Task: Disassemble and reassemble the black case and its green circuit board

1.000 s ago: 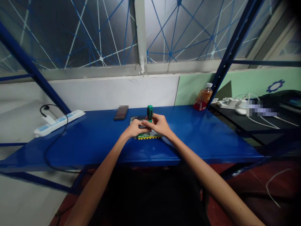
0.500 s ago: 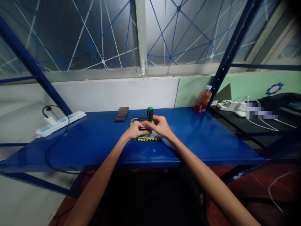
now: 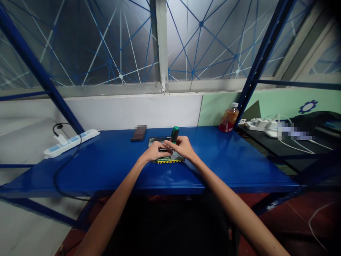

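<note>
A screwdriver [image 3: 174, 134] with a green and black handle stands nearly upright, leaning slightly right. My right hand [image 3: 183, 146] is closed round its lower part, below the handle. My left hand [image 3: 154, 151] meets it from the other side, fingers pinched together by the right fingertips; what they hold is too small to make out. Under both hands lies an open tool case [image 3: 170, 161] with a yellow and black striped front edge and rows of small green and grey parts. Its dark, clear-looking lid [image 3: 153, 141] is behind the left hand. The screwdriver's tip is hidden by my fingers.
On the blue table [image 3: 106, 167], a dark phone-like slab [image 3: 139, 133] lies behind the case. A white power strip [image 3: 71, 143] with a black cable is at the left. A drink bottle [image 3: 229, 118] stands at the back right, near a black side shelf [image 3: 290, 142] with chargers.
The screwdriver has shifted a little right and now leans that way, the right hand moving with it. The left hand stays close to the case. My view has tilted up slightly.
</note>
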Available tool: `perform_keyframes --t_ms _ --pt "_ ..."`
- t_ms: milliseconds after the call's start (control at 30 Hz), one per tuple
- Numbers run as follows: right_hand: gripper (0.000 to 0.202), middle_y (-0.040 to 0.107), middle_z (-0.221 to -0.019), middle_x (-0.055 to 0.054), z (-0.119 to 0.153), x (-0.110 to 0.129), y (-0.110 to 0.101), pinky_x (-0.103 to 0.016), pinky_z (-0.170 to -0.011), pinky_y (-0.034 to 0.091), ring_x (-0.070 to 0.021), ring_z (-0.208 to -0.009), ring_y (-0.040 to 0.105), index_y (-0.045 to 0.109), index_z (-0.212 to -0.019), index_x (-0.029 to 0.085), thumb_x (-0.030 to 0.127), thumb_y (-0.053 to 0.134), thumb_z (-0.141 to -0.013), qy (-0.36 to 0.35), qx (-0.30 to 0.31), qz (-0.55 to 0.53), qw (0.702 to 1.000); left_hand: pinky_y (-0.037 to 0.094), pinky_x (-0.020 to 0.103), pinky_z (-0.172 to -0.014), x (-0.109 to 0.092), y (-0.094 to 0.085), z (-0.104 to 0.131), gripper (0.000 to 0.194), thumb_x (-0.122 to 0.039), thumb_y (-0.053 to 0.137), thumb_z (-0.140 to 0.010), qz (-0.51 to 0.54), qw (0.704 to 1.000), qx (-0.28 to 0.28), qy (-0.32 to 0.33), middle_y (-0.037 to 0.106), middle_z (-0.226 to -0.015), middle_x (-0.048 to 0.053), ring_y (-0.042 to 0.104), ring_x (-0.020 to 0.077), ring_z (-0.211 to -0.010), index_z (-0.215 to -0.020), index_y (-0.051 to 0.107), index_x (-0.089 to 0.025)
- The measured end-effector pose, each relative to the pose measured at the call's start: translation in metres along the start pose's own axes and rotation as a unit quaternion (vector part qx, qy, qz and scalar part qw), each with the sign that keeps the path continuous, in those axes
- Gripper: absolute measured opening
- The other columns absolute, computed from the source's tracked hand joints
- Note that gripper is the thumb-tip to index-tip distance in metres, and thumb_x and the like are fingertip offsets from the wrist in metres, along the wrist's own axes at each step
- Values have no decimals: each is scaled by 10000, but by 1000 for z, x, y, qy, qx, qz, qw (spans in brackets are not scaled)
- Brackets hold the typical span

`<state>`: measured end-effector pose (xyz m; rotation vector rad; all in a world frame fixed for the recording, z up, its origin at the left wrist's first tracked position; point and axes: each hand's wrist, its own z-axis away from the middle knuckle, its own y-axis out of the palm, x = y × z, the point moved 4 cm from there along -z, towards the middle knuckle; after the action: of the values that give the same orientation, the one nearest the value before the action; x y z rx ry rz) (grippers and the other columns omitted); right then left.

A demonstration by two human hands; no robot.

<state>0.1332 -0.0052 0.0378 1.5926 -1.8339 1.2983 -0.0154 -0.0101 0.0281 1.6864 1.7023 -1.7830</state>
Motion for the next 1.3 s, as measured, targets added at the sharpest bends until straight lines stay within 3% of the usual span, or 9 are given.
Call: perform_keyframes --t_ms 633,867,1067,1300 --pt "447 422 -524 33 1 2 1 -232 -464 222 -76 -509 316 616 -614 134 550 623 -777 1 11 -8 1000 511 301 -779 -1 -1 2 189 -280 753 -723 12 999 -26 -20 754 -824 86 688 210 -814 -826 773 -123" --pt "448 455 -508 29 1 3 0 -230 -456 235 -76 -490 336 616 -605 133 549 624 -772 5 6 -12 1000 510 307 -804 -5 0 1 181 -269 744 -735 3 1000 -1 -6 757 -850 73 688 217 -852 -860 774 -141" --pt "442 417 -496 41 1 9 -1 -231 -456 229 -68 -477 304 573 -571 147 535 633 -774 -6 11 -24 1000 507 307 -822 -1 -1 1 178 -273 764 -718 5 1000 -19 1 756 -862 72 691 220 -850 -830 771 -135" --pt "439 433 -515 35 0 3 0 -237 -460 229 -73 -493 307 668 -647 127 547 633 -770 7 6 -12 1000 509 321 -838 6 1 0 186 -273 756 -723 8 1000 -9 -3 748 -857 76 687 225 -866 -830 759 -121"
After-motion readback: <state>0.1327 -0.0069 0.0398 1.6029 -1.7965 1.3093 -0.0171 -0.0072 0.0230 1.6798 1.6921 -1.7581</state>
